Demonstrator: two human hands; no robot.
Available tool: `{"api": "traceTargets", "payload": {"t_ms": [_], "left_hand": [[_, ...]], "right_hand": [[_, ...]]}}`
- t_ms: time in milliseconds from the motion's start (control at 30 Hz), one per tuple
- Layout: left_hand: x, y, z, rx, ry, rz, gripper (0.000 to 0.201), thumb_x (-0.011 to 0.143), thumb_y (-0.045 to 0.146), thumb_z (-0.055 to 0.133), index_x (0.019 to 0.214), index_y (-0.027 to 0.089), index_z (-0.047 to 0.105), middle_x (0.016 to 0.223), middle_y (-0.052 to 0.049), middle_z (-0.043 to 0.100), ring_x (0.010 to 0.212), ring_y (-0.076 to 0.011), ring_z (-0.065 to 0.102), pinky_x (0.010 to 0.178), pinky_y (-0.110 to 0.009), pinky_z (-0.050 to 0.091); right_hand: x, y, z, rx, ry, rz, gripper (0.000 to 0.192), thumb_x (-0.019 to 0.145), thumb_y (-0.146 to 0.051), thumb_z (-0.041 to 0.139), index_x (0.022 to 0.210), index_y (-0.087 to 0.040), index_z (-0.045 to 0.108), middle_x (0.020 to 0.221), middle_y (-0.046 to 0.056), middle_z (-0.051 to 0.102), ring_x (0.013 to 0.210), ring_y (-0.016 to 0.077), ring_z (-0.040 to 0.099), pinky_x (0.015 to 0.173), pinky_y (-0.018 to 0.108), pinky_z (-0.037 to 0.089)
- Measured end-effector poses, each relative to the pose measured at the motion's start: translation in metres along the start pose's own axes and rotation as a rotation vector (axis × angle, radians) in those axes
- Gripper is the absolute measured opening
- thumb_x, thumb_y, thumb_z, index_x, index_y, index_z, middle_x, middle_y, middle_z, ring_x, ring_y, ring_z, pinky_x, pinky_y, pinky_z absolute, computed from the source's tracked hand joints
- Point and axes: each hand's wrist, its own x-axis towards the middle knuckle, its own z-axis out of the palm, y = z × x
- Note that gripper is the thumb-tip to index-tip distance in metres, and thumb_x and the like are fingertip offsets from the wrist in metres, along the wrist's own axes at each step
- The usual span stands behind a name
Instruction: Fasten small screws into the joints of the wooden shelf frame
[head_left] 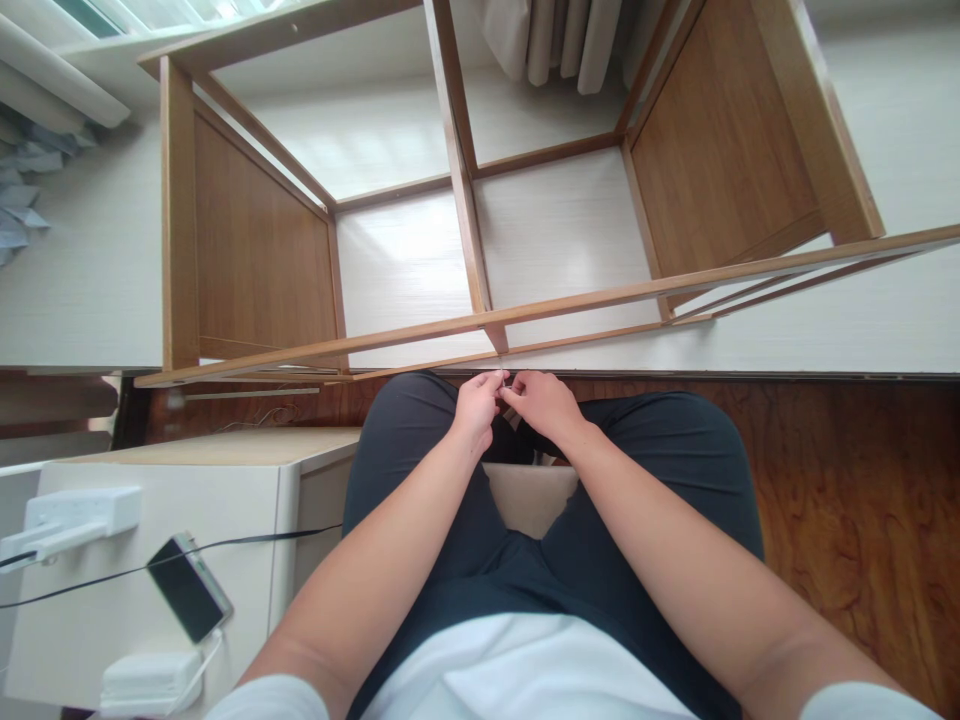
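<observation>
The person sits with both hands meeting over the knees, just below the near rail of a wooden frame (480, 322). The left hand (478, 405) and the right hand (541, 402) have their fingertips pinched together on a small item (508, 385) between them; it is too small to tell what it is, only that it looks pale and thin. The frame is light brown wood, lying open on a white floor (570, 235), with a centre divider, two solid side panels and slim rails. To the left stands a white cabinet (150, 590) bearing a phone (187, 588) on a cable, a power strip (71, 515) and a white box (150, 682). Dark wood flooring (847, 500) lies to the right.
</observation>
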Motion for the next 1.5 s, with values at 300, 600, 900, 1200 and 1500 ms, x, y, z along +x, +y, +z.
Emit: {"api": "traceTargets", "payload": {"t_ms": [300, 600, 900, 1200, 1500], "left_hand": [[0.0003, 0.0, -0.0012, -0.019, -0.022, -0.009, 0.028, 0.073, 0.044, 0.082, 0.083, 0.018, 0.075, 0.075, -0.005, 0.069, 0.066, -0.0135, 0.057, 0.062, -0.025, 0.036], [-0.0012, 0.0011, 0.0004, -0.054, -0.025, -0.008, 0.025, 0.075, 0.039, 0.081, 0.084, 0.017, 0.074, 0.074, -0.004, 0.068, 0.065, -0.0124, 0.059, 0.062, -0.024, 0.039], [-0.0002, 0.0019, 0.0003, -0.086, -0.02, -0.045, 0.02, 0.075, 0.035, 0.08, 0.084, 0.018, 0.074, 0.076, -0.003, 0.069, 0.065, -0.0113, 0.059, 0.06, -0.023, 0.038], [-0.0014, 0.0046, 0.0017, -0.108, -0.016, -0.049, 0.022, 0.072, 0.036, 0.08, 0.083, 0.017, 0.075, 0.08, -0.005, 0.072, 0.068, -0.0123, 0.061, 0.058, -0.022, 0.035], [-0.0006, 0.0039, 0.0023, -0.105, -0.012, -0.043, 0.02, 0.072, 0.035, 0.079, 0.081, 0.018, 0.075, 0.079, -0.005, 0.072, 0.068, -0.0125, 0.061, 0.057, -0.023, 0.035]], "right_hand": [[-0.0011, -0.0012, 0.0015, 0.0, 0.033, -0.076, 0.024, 0.092, -0.043, 0.06, 0.077, -0.024, 0.066, 0.079, 0.004, 0.073, 0.076, 0.0211, 0.065, 0.064, 0.028, 0.038], [-0.0023, -0.0036, 0.0011, -0.029, 0.026, -0.094, 0.023, 0.094, -0.04, 0.057, 0.083, -0.023, 0.069, 0.083, 0.005, 0.075, 0.079, 0.021, 0.067, 0.067, 0.027, 0.04], [-0.0026, -0.0032, 0.0006, 0.0, 0.039, -0.108, 0.022, 0.094, -0.04, 0.057, 0.088, -0.023, 0.07, 0.088, 0.005, 0.076, 0.082, 0.0217, 0.068, 0.069, 0.028, 0.041], [-0.002, -0.0033, 0.0001, 0.007, 0.037, -0.095, 0.027, 0.098, -0.037, 0.051, 0.091, -0.023, 0.072, 0.093, 0.006, 0.077, 0.086, 0.0227, 0.069, 0.073, 0.029, 0.043], [-0.0022, -0.0028, 0.0011, -0.019, 0.038, -0.107, 0.029, 0.099, -0.034, 0.047, 0.097, -0.023, 0.074, 0.095, 0.008, 0.077, 0.086, 0.0237, 0.069, 0.071, 0.029, 0.043]]}}
